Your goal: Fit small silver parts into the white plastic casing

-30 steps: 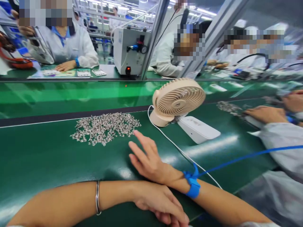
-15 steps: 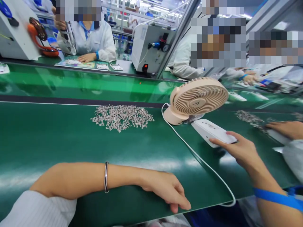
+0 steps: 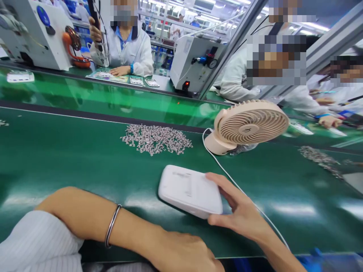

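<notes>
Right hand (image 3: 241, 215): closed on the near right end of the white case (image 3: 190, 190), thumb under its edge and fingers along its side.
White case: lies flat on the green mat (image 3: 56, 162), directly left of the right hand and just ahead of the left hand. Half a second ago it lay farther off, beside the fan's base, with the right hand only reaching its end; a second ago that hand was flat on the mat near the parts.
Meaning of the change: judged from the case's new place, it has been drawn from beside the fan to the middle of the mat, in front of the person, and is now within reach of both hands.
Left hand (image 3: 184, 253): rests at the mat's near edge, below the case and apart from it; it holds nothing, fingers loosely curled. The forearm has stayed across the front edge throughout.
Bangle (image 3: 112, 226): on the left wrist.
Parts (image 3: 155, 139): a loose heap of small metal pieces, beyond the case, well apart from both hands, untouched.
Fan (image 3: 249, 124): ahead and to the right of the right hand, tilted up.
Cable (image 3: 218, 166): white, runs from the fan's base past the right hand's far side to the mat's edge.
</notes>
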A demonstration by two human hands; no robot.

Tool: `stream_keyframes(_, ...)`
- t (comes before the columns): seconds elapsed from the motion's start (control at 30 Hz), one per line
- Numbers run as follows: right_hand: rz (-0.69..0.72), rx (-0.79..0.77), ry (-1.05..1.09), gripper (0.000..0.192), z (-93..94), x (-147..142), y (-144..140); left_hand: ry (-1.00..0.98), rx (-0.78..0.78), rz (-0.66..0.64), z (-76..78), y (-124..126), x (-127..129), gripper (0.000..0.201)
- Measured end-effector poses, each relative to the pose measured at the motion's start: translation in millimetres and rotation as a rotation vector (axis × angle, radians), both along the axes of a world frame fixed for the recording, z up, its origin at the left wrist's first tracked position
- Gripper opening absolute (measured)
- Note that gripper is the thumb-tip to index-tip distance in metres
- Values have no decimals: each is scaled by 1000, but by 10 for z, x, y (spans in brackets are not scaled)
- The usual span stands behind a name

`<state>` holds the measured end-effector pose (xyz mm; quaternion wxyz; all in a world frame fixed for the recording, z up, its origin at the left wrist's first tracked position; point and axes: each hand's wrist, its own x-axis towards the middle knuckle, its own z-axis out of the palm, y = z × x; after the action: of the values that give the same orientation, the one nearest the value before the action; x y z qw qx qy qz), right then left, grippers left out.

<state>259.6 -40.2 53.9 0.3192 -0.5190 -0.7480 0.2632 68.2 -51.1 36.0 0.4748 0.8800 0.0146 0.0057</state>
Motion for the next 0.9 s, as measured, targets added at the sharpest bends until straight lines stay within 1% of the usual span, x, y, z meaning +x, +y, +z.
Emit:
stream_keyframes(0.03,73,-30,48,72,3,-143,111,-51,178,-31,-7,-22,-30,15)
stream_keyframes(0.07,114,-30,79,67,8,-266,235,-95,347,-51,9,-36,-65,12)
stream_keyframes(0.1,121,-13,90,57,7,-369,370,-130,484,-51,48,-42,-104,10)
stream_keyframes(0.13,100,28,82,45,-4,-454,510,-155,568,-35,108,-39,-145,13)
stream_keyframes(0.17,73,78,57,36,-28,-522,650,-170,621,-26,185,-30,-187,16)
stream_keyframes(0.2,54,134,16,31,-68,-575,784,-180,660,-27,273,-16,-230,18)
stream_keyframes(0.27,56,260,-101,29,-184,-645,1011,-180,732,-34,460,15,-320,23)
stream_keyframes(0.33,79,381,-251,29,-317,-677,1152,-149,820,-19,630,34,-417,27)
stream_keyframes(0.37,86,432,-323,29,-377,-683,1189,-120,873,21,702,38,-468,26)
stream_keyframes(0.43,79,520,-421,30,-467,-679,1210,-39,979,162,824,57,-567,22)
stream_keyframes(0.5,57,594,-445,29,-511,-667,1196,63,1045,307,930,129,-654,19)
stream_keyframes(0.53,46,623,-441,29,-519,-661,1187,135,1047,340,981,197,-693,19)
stream_keyframes(0.57,42,647,-434,28,-520,-656,1181,219,1027,344,1029,285,-729,21)
stream_keyframes(0.63,54,671,-428,28,-509,-654,1178,438,923,315,1114,503,-795,27)
stream_keyframes(0.7,81,672,-430,29,-495,-658,1181,581,793,318,1173,723,-859,48)
stream_keyframes(0.77,92,679,-414,29,-487,-664,1183,623,689,334,1195,892,-919,64)
stream_keyframes(0.8,86,685,-397,27,-486,-667,1180,630,649,341,1192,953,-944,67)
stream_keyframes(0.9,42,723,-326,18,-485,-675,1159,661,542,347,1130,1060,-983,60)
